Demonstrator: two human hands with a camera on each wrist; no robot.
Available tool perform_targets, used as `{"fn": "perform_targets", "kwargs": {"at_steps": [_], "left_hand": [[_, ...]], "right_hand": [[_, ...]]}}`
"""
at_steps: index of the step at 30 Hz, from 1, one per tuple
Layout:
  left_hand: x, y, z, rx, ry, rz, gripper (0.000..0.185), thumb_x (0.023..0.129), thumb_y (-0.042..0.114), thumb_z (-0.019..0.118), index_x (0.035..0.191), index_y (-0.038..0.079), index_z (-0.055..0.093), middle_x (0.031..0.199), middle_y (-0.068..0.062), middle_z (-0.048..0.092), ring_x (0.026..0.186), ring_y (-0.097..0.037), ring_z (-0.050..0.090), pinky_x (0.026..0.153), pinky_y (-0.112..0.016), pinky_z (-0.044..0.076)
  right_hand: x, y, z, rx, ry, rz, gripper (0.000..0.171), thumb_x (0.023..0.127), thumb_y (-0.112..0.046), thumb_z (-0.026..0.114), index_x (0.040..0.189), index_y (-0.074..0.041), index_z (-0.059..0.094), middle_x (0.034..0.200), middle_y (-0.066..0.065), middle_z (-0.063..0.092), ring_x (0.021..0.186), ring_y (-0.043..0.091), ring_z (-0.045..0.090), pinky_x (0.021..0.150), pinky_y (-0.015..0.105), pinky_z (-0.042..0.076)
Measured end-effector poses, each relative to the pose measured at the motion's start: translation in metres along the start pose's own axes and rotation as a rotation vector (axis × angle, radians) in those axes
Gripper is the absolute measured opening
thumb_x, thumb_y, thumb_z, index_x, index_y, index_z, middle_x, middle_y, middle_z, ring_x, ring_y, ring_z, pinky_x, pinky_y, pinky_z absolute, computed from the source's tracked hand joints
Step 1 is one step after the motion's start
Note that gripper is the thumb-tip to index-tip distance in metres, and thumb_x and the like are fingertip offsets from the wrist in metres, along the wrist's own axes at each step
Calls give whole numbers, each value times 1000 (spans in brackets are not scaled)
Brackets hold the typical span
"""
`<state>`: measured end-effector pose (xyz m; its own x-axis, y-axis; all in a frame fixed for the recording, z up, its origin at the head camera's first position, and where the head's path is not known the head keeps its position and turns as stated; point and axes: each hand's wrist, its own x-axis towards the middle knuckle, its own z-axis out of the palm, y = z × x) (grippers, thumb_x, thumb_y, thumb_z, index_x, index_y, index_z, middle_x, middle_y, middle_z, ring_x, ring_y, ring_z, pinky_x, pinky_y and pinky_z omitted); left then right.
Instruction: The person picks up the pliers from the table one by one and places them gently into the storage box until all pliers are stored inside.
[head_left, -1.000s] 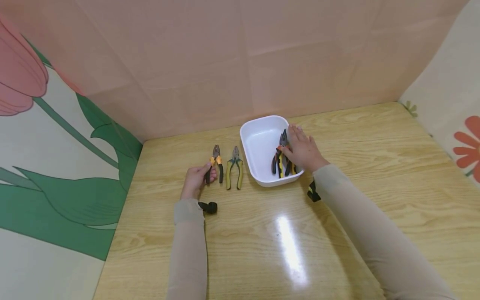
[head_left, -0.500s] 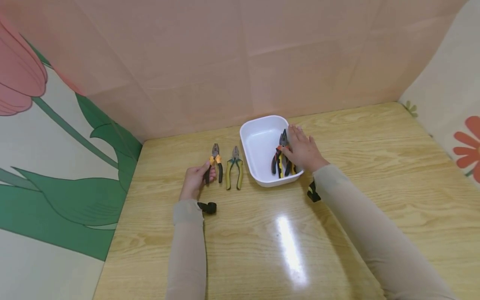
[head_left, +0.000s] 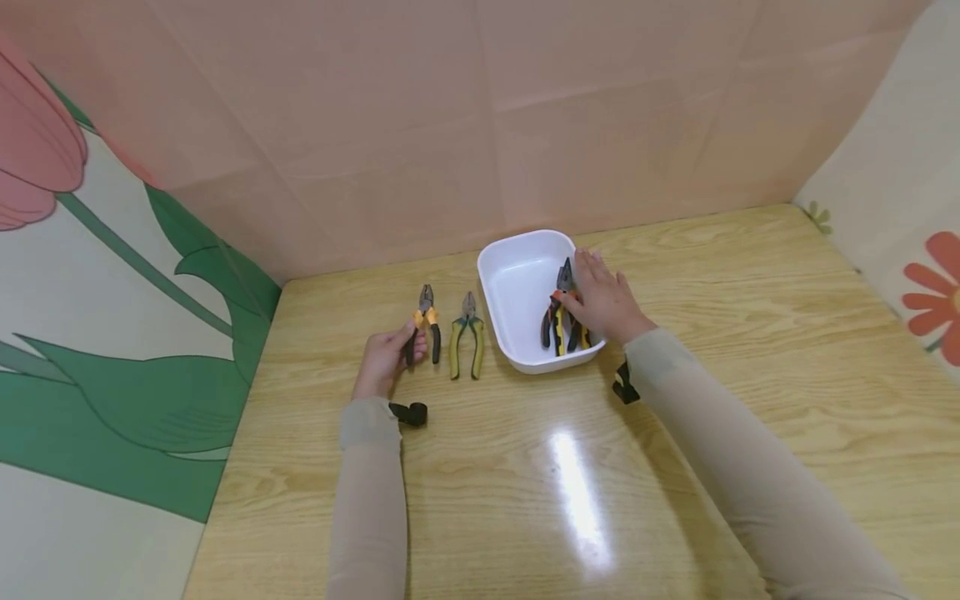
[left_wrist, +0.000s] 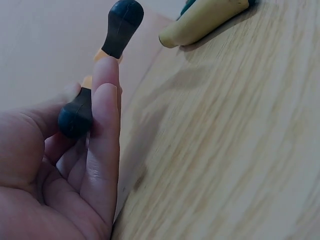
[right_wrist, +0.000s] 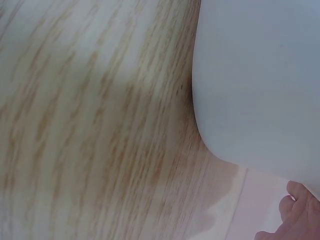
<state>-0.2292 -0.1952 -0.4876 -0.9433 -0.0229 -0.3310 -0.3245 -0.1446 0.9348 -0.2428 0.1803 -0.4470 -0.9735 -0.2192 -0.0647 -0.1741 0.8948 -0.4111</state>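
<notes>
My left hand (head_left: 381,358) holds a pair of pliers (head_left: 427,302) with orange and black handles, its thumb and fingers on the left handle. The left wrist view shows both black handle ends (left_wrist: 125,30) raised off the table, beside the fingers. Just right of them, pliers with yellow-green handles (head_left: 478,346) lie on the table, handles spread. My right hand (head_left: 606,302) grips the right wall of a white plastic tub (head_left: 517,304), thumb over the rim and fingers along the outside. Inside the tub's right half lie several pliers (head_left: 566,279), partly hidden by that hand.
The wood-grain table (head_left: 480,492) runs back to a pinkish wall covering (head_left: 375,125). A painted panel (head_left: 112,400) borders the left side, and another with a red flower (head_left: 941,283) the right. Dark wrist-worn gear (head_left: 411,414) sticks out from the left cuff.
My left hand has shifted slightly left and away from me with the orange-and-black pliers, widening the gap to the yellow-green pair. My right hand stays at the tub.
</notes>
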Motion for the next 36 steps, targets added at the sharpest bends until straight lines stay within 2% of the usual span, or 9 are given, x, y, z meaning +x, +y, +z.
{"fn": "perform_targets", "kwargs": {"at_steps": [11, 20, 25, 36], "left_hand": [[-4, 6, 8, -58, -20, 27, 34, 100, 23, 66, 102, -10, 70, 83, -11, 72, 68, -14, 70, 67, -22, 60], [-2, 10, 16, -37, -19, 14, 39, 102, 20, 63, 113, -17, 65, 85, -12, 71, 69, -14, 70, 68, -23, 60], [-2, 10, 23, -26, -15, 5, 36, 101, 20, 64, 110, -15, 67, 83, -11, 72, 69, -14, 70, 69, -22, 60], [-5, 11, 39, -77, -38, 13, 32, 102, 19, 63, 103, -13, 69, 80, -11, 71, 67, -15, 70, 65, -22, 59]], "right_hand": [[0, 1, -1, -3, -11, 17, 85, 107, -43, 44, 160, -2, -8, 168, 20, -3, 154, 39, -4, 119, 67, 2], [-1, 1, -1, 8, 0, 12, 84, 107, -43, 44, 160, -2, -6, 168, 20, -2, 154, 38, -4, 119, 68, 3], [0, 2, -1, 10, 1, 10, 84, 107, -44, 44, 160, -2, -7, 168, 20, -3, 154, 38, -4, 119, 68, 3], [-2, -1, -1, 19, -11, 20, 84, 108, -42, 45, 160, -2, -7, 168, 21, -2, 154, 38, -5, 119, 68, 2]]}}
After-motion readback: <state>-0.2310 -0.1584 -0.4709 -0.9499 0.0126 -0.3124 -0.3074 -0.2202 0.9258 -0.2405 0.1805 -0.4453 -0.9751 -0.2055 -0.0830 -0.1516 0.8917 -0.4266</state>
